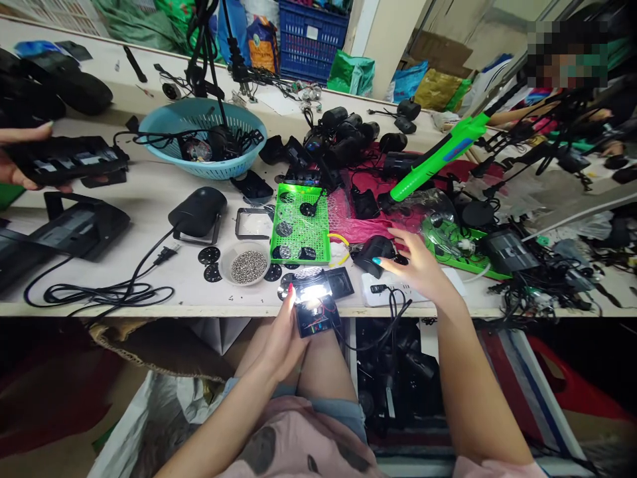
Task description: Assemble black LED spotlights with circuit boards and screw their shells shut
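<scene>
My left hand [284, 335] holds a small black lamp unit [314, 307] at the table's front edge; its face glows bright white and coloured wires show on it. My right hand [415, 260] reaches over the table with fingers spread, its fingertips touching a black lamp housing [374, 255] lying beside a white power strip [393, 289]. A cable runs from the strip down over the edge.
A green tray [300, 229] holds black round parts, with a bowl of small screws [247, 264] to its left. A blue basket [203, 136], a green tool [432, 161] and several black lamps crowd the table. Another person's hand [20, 156] holds a black panel at far left.
</scene>
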The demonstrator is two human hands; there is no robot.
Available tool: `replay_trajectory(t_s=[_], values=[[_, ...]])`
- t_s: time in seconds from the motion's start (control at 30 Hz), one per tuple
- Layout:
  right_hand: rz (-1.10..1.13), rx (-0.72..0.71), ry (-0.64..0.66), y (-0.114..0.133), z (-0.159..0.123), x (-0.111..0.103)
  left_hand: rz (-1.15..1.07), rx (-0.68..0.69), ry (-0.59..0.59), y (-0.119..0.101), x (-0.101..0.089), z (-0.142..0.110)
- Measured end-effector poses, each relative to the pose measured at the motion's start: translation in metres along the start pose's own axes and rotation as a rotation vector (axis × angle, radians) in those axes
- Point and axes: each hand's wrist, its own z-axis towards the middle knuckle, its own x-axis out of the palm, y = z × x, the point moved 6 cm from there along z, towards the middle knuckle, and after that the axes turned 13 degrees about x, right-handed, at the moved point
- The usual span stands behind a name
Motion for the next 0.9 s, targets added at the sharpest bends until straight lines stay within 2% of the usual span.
replay_trajectory(t_s=[0.13,0.27,0.37,0.43,0.53,0.6,0.73,0.9], values=[[-0.227,0.107,0.258,-0.031,0.035,0.028,-0.017,0.0,0.024,0.002,-0.002,0.001],[-0.193,0.158,0.33,-0.041,0.047,0.042,-0.024,-0.01,-0.002,-0.001,-0.002,0.001],[-0.125,0.148,0.39,-0.036,0.048,0.039,-0.023,-0.007,-0.004,-0.004,-0.001,0.0],[-0.075,0.128,0.376,-0.024,0.041,0.029,-0.02,-0.005,0.01,-0.006,0.0,0.0],[0.146,-0.005,0.387,0.012,0.012,0.014,-0.022,-0.004,0.035,-0.007,0.001,0.0],[0.277,-0.136,0.502,0.042,-0.02,0.013,-0.025,-0.007,0.032,-0.007,0.001,0.001],[0.114,-0.269,0.585,0.078,-0.067,0.031,-0.024,0.0,0.021,-0.008,0.004,0.002],[-0.005,-0.302,0.596,0.086,-0.074,0.051,0.018,-0.013,0.012,-0.009,0.01,-0.003]])
